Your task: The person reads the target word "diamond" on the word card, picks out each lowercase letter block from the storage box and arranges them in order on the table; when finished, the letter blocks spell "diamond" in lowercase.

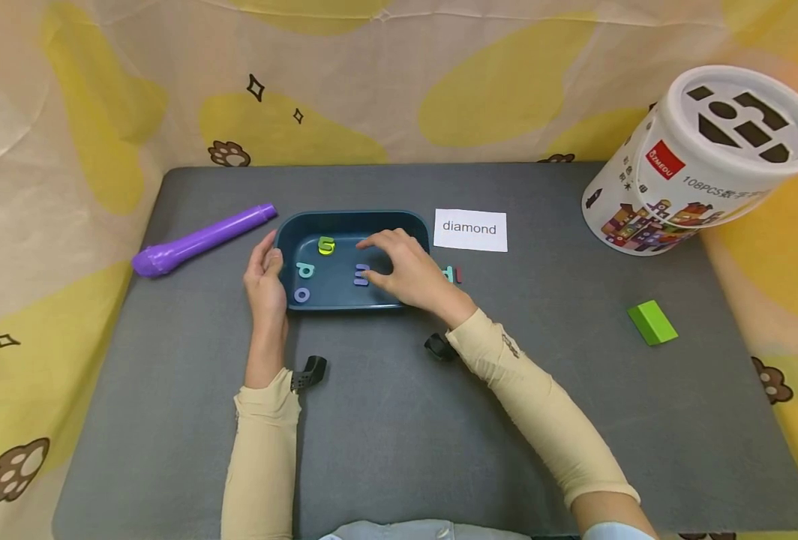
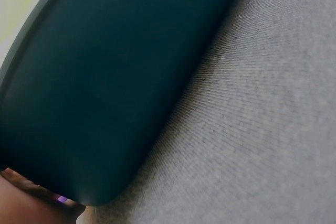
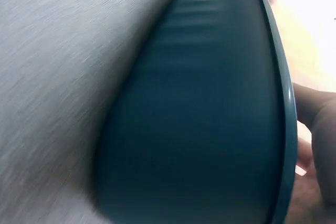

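A dark teal tray [image 1: 338, 306] lies on the table. My left hand [image 1: 266, 289] holds its left end, thumb by the rim; part of that hand shows at the lower corner of the left wrist view. My right hand [image 1: 409, 274] is over the tray's right half, thumb and index finger spread apart with nothing between them. Close to the thumb tip lies a purple letter piece [image 1: 361, 275], partly hidden. Toward the tray's left are a yellow-green piece [image 1: 326, 245], a teal letter [image 1: 305, 270] and a purple ring-shaped letter [image 1: 301, 295].
Right of the tray lie a teal piece [image 1: 448, 274] and a red piece [image 1: 458, 275], below a card reading "diamond" [image 1: 470, 230]. A purple microphone-shaped stick [image 1: 203, 240] lies left. A white bucket [image 1: 696, 165] stands at the back right, with a green block [image 1: 652, 322] nearer.
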`<action>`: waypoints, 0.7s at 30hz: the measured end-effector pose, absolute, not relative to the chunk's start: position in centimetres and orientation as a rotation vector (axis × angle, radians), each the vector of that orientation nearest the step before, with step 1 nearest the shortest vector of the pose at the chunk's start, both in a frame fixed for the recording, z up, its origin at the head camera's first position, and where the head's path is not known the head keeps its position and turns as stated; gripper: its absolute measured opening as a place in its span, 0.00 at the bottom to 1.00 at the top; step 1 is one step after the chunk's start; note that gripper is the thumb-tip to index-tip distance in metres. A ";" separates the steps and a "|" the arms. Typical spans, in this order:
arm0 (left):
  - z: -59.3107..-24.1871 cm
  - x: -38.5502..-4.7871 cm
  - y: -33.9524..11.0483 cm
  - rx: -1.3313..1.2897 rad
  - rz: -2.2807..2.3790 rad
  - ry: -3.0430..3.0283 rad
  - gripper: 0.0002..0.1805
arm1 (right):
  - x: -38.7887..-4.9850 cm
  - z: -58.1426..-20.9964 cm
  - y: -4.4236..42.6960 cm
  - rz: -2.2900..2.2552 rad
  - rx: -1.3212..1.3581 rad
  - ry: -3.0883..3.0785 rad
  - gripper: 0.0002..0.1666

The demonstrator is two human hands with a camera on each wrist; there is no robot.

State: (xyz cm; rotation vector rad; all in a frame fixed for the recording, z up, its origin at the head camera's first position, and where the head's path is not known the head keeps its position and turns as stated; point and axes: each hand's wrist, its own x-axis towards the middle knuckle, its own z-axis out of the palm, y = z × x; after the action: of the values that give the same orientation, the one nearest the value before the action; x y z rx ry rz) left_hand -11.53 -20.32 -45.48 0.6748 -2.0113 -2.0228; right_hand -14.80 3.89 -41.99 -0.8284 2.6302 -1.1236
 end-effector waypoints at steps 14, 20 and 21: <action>-45.5 -11.6 -20.3 0.646 -2.050 -1.993 0.23 | -16.8 -43.9 -1.0 -0.765 -0.891 2.480 0.45; -45.5 -11.6 -20.4 0.638 -2.055 -1.998 0.23 | -16.9 -44.0 -1.8 -0.511 -0.951 2.525 0.40; -45.4 -11.5 -20.4 0.639 -2.059 -1.996 0.23 | -16.9 -44.0 -1.9 -0.483 -0.956 2.531 0.39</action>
State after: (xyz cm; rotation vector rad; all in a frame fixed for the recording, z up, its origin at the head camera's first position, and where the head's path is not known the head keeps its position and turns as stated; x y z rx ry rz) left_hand -11.54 -20.36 -45.44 0.6390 -1.9959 -2.0594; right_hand -16.86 -1.89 -44.02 -0.9564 2.5308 -0.4832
